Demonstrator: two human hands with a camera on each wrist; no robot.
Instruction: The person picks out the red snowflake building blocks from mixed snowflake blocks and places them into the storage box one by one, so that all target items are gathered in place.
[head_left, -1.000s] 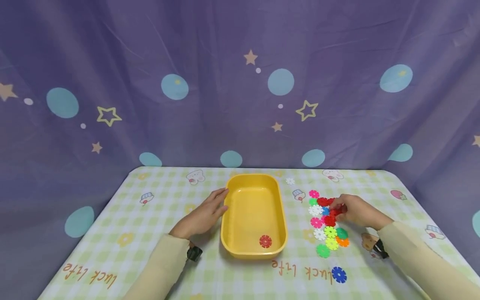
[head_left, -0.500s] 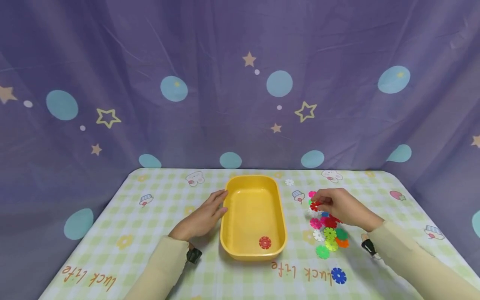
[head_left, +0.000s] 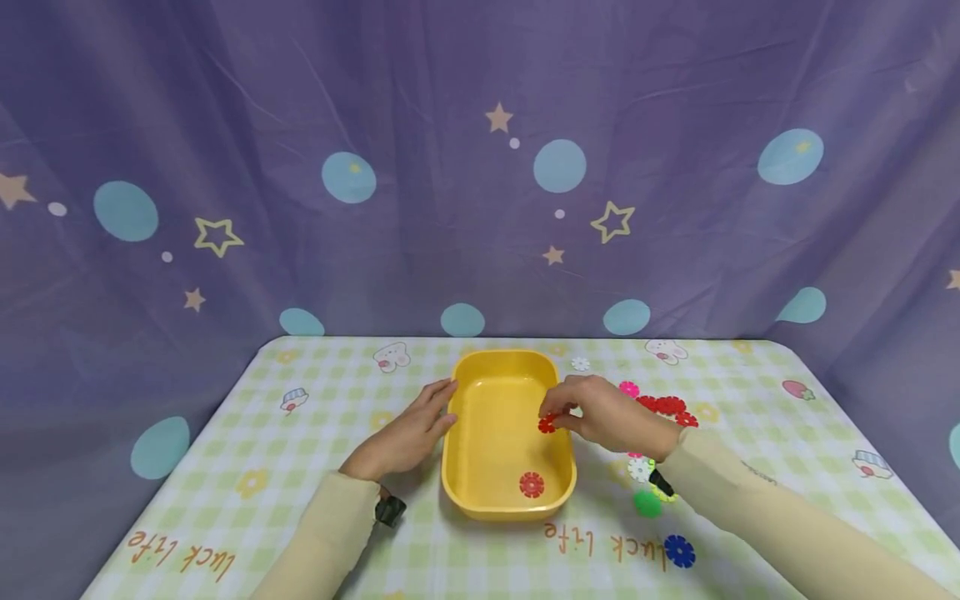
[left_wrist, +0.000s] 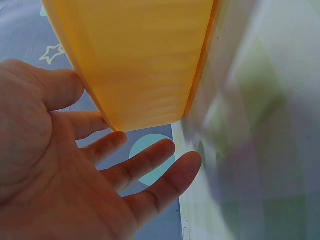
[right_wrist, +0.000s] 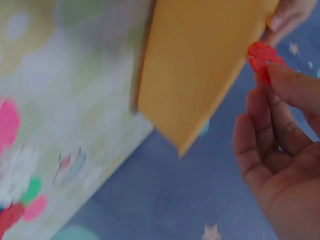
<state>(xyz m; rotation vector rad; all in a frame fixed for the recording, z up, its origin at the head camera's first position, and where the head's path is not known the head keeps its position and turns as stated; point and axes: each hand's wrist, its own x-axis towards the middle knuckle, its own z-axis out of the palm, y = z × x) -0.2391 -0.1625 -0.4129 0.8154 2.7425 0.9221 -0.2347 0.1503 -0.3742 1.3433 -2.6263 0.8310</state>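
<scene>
Right hand [head_left: 606, 414] pinches a red disc [head_left: 547, 424], seemingly above the tray [head_left: 495, 442]; left hand [head_left: 405, 436] (fingers apart) touches the tray.

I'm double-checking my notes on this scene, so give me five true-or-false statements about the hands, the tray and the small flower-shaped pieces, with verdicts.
1. The right hand pinches a red piece. True.
2. The yellow tray stands on a checked tablecloth. True.
3. Nothing lies inside the yellow tray. False: a second red piece lies in it.
4. The left hand touches the yellow tray's rim. True.
5. Every piece on the checked tablecloth is red. False: a dark blue piece, for one, lies there too.
</scene>
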